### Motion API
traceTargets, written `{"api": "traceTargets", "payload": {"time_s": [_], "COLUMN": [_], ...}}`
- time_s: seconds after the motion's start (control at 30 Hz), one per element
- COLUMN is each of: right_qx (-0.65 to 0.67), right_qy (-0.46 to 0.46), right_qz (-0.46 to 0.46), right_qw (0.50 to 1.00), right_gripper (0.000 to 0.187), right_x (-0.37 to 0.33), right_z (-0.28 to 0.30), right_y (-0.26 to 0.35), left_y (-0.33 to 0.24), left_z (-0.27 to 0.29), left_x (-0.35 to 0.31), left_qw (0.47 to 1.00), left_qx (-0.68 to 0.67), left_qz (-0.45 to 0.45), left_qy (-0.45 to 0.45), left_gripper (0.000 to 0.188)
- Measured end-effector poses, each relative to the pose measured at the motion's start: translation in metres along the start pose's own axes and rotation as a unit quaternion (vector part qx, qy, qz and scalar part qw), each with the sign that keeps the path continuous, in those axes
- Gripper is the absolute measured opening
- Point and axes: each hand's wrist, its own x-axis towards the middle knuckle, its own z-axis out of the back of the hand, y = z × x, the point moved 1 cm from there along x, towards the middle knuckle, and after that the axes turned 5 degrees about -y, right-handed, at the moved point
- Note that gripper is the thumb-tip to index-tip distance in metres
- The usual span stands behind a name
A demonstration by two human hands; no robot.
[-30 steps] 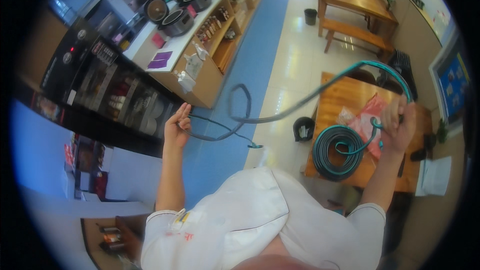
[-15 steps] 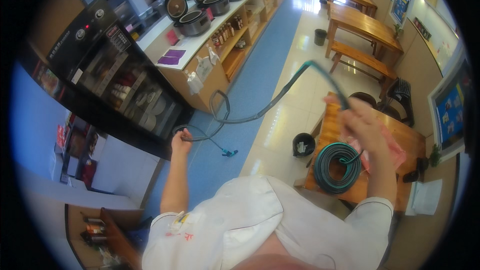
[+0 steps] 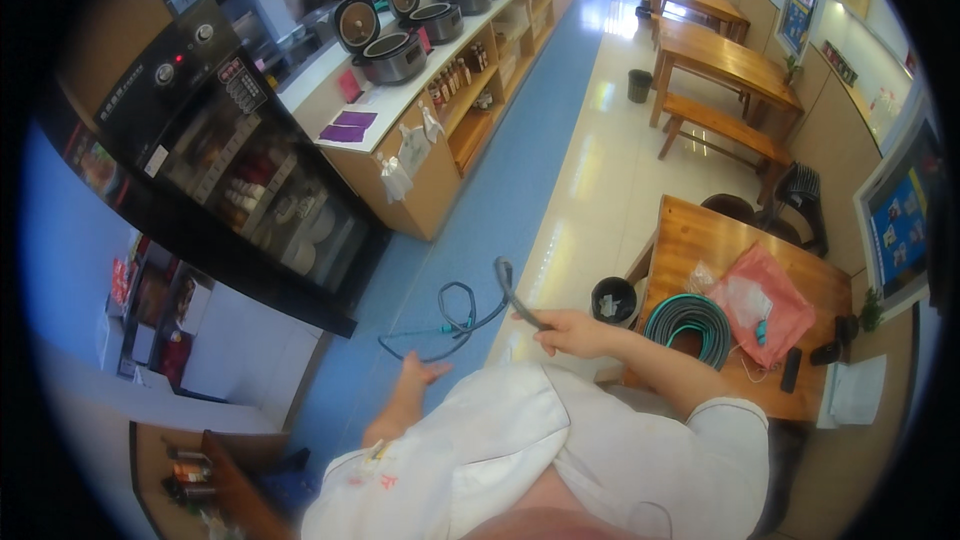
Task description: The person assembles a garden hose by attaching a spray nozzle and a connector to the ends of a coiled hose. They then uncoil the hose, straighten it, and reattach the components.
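A dark grey-green hose hangs in loose loops in front of me, over the blue floor strip. My right hand is closed round one stretch of it, which arches up and away from the fingers. Just below the lowest loop, my left hand has its fingers stretched out and grips nothing visible. A teal fitting shows among the loops. On the wooden table to my right lies a thick coil of the same hose, green along its inner turns.
Beside the coil rests a pink plastic bag. A black bin stands by the table. At left are a glass-fronted black cabinet and a counter with open rice cookers. A bench lies farther off; a person works behind the counter.
My right hand has come down and left with its stretch of hose. My left hand has dropped lower and its fingers have opened off the hose. The loops have sunk.
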Motion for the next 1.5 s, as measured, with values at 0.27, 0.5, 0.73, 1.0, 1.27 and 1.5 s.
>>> {"api": "traceTargets", "payload": {"time_s": [0.27,0.5,0.73,1.0,1.27,1.5], "right_qx": [-0.365,-0.415,-0.477,-0.391,-0.125,-0.23], "right_qy": [0.004,-0.179,-0.381,-0.565,-0.469,-0.617], "right_qz": [0.095,0.106,0.208,-0.102,-0.236,-0.315], "right_qw": [0.926,0.886,0.764,0.719,0.842,0.683], "right_gripper": [0.047,0.032,0.006,0.015,0.038,0.03], "right_x": [0.036,0.036,-0.002,-0.09,-0.174,-0.18], "right_z": [-0.017,-0.01,0.018,0.069,0.068,0.068], "right_y": [-0.007,-0.07,-0.125,-0.149,-0.23,-0.312], "left_y": [0.073,0.026,0.072,0.037,-0.064,-0.053], "left_z": [-0.127,-0.179,-0.196,-0.187,-0.184,-0.16], "left_x": [-0.055,-0.139,-0.282,-0.335,-0.274,-0.137], "left_qw": [0.938,0.95,0.836,0.784,0.833,0.918], "left_qx": [0.047,0.097,0.268,0.206,-0.008,-0.028], "left_qz": [0.104,0.043,-0.125,-0.272,-0.262,-0.214], "left_qy": [0.326,0.293,0.463,0.518,0.488,0.333], "left_gripper": [0.083,0.031,0.019,0.025,0.02,0.017]}}
